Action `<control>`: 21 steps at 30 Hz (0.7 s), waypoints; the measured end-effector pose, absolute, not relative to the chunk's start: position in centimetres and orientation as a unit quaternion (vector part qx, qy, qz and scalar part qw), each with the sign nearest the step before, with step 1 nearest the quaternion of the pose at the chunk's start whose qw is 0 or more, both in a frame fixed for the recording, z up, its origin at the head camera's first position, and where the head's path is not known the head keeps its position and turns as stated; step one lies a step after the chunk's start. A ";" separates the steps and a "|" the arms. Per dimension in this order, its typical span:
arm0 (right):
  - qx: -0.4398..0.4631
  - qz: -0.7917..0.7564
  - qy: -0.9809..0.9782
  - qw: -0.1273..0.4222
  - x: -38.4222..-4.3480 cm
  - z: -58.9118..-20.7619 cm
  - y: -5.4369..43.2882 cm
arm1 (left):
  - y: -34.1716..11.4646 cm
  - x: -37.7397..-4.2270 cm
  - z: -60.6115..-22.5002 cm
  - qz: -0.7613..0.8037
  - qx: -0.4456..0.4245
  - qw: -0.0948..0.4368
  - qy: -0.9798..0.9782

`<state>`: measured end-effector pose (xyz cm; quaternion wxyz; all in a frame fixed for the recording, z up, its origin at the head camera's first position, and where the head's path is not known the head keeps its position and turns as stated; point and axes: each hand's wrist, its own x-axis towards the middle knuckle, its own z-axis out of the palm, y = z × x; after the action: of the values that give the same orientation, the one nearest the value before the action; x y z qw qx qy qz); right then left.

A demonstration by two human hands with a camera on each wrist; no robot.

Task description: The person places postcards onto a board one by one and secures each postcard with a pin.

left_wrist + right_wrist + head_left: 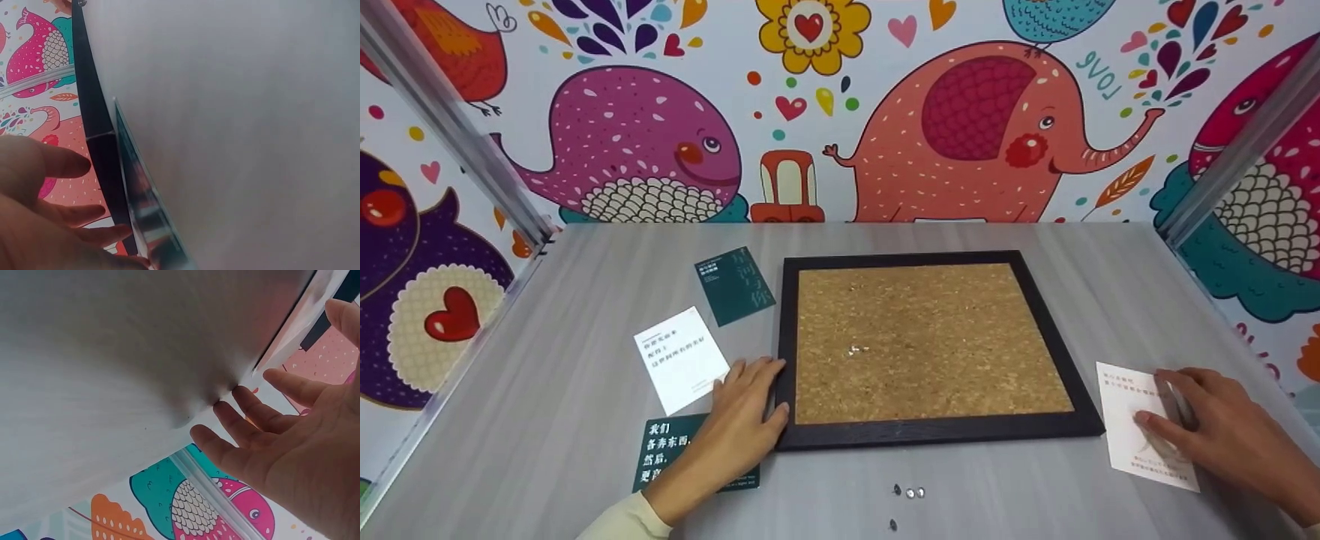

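A cork board with a black frame lies flat on the table. Beside the frame's left edge rests my left hand, fingers relaxed, with nothing gripped. Its forearm crosses a dark green card with white writing, and its fingers overlap the corner of a white card. My right hand lies over a pale card with red print right of the board. In the right wrist view, fingers of that hand are spread, tips down at the tabletop, index and thumb by the card's edge.
Several metal thumbtacks lie in front of the board, near the person. Small shiny bits sit on the cork. Another dark green card lies behind the white one. A patterned wall with cartoon animals closes off the back.
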<state>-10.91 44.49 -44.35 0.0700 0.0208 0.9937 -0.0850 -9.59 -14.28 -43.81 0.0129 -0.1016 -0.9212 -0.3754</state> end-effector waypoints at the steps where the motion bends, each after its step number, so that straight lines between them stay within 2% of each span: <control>1: 0.018 -0.084 0.994 0.068 -11.0 -44.3 44.6 | -14.3 -9.6 -43.8 -0.377 -0.102 0.014 -0.921; 13: -0.019 -0.076 0.996 0.038 -11.4 -44.3 45.3 | -14.3 -9.6 -43.8 -0.380 -0.089 -0.003 -0.921; 21: -0.013 -0.095 0.995 0.032 -11.2 -44.2 45.5 | -14.2 -9.5 -43.8 -0.384 -0.092 -0.003 -0.919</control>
<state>-11.24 45.51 -44.22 0.0317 -0.0128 0.9949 -0.0950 -9.54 -14.24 -43.84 -0.0031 -0.0917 -0.9189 -0.3836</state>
